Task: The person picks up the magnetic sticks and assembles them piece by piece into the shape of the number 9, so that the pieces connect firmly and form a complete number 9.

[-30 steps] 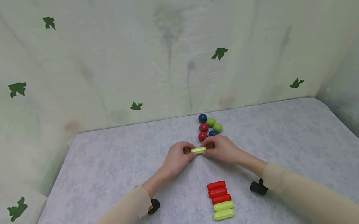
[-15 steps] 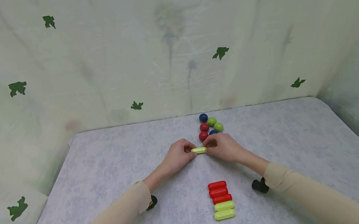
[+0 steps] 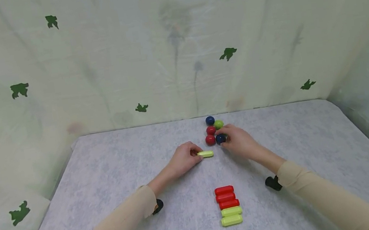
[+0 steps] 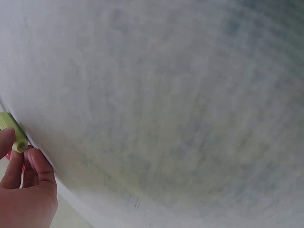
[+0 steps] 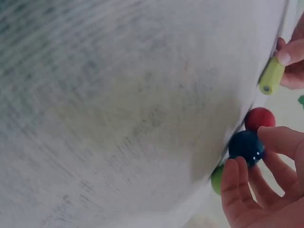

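Note:
My left hand (image 3: 183, 159) pinches the left end of a long yellow-green bead (image 3: 207, 154) lying crosswise at the table's middle. A small hole shows in the bead's end in the left wrist view, where the bead (image 4: 17, 137) sits at the left edge. My right hand (image 3: 240, 143) has its thumb and fingers around a dark blue ball (image 3: 220, 139), behind and right of that bead. In the right wrist view the blue ball (image 5: 244, 146) lies between thumb and fingertips. Red balls (image 3: 210, 140) sit just left of it; a green ball (image 5: 217, 179) is partly hidden by the fingers.
Near the front, three red long beads (image 3: 225, 197) and two yellow-green ones (image 3: 232, 220) lie in a column. Another blue ball (image 3: 210, 120) and a green ball (image 3: 219, 124) stand by the table's (image 3: 121, 148) back edge, before a leaf-patterned cloth (image 3: 98, 64).
My right hand has let go of the long yellow-green bead and moved back and right to the blue ball. My left hand still pinches the bead, almost unmoved.

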Motion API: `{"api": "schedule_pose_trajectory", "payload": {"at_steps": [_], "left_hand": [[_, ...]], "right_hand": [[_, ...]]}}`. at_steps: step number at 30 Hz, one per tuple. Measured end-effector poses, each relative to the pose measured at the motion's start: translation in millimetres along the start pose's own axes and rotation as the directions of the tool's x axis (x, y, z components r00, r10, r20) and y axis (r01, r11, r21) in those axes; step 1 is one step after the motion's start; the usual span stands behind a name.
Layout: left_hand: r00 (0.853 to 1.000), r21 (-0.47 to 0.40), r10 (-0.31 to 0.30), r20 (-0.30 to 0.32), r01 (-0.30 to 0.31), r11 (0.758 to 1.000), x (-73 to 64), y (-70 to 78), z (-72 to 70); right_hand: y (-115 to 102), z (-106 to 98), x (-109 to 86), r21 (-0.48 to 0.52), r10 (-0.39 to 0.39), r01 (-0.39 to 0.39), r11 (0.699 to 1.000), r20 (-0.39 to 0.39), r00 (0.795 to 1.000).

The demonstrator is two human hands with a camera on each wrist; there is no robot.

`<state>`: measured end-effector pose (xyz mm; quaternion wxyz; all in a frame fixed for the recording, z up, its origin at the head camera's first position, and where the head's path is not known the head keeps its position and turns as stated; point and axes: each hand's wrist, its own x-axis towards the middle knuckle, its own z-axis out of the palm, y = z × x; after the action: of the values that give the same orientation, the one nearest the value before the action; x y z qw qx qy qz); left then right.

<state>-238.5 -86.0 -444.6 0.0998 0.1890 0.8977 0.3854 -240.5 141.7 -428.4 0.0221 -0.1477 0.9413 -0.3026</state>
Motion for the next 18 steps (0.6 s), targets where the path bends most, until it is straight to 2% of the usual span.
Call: {"api": "schedule_pose_trajectory", "payload": {"at_steps": [3, 8, 12, 18], "left_hand": [[1.0, -0.001, 0.011, -0.003, -0.011, 1.0, 1.3, -1.1, 0.2], [1.0, -0.019, 0.017, -0.019, -0.017, 1.0, 3.4, -1.6, 1.5], [1.0, -0.044, -0.007, -0.022, 0.006, 0.999, 4.2, -1.9, 2.8], [0.997, -0.129, -0.072, -0.023, 0.069, 0.989, 4.7, -4.5, 5.1]], "right_hand": [[2, 3, 1.5, -0.008, -0.017, 0.018, 1.0, 0.031, 0.999], [1, 5, 0.2, -0.008, -0.006, 0.006, 1.0, 0.033, 0.999], [0, 3, -3.9, 0.017, 0.033, -0.034, 0.999, 0.056, 0.998], [1, 4, -9.3, 0.1, 0.108, -0.115, 0.988, 0.078, 0.991]]}}
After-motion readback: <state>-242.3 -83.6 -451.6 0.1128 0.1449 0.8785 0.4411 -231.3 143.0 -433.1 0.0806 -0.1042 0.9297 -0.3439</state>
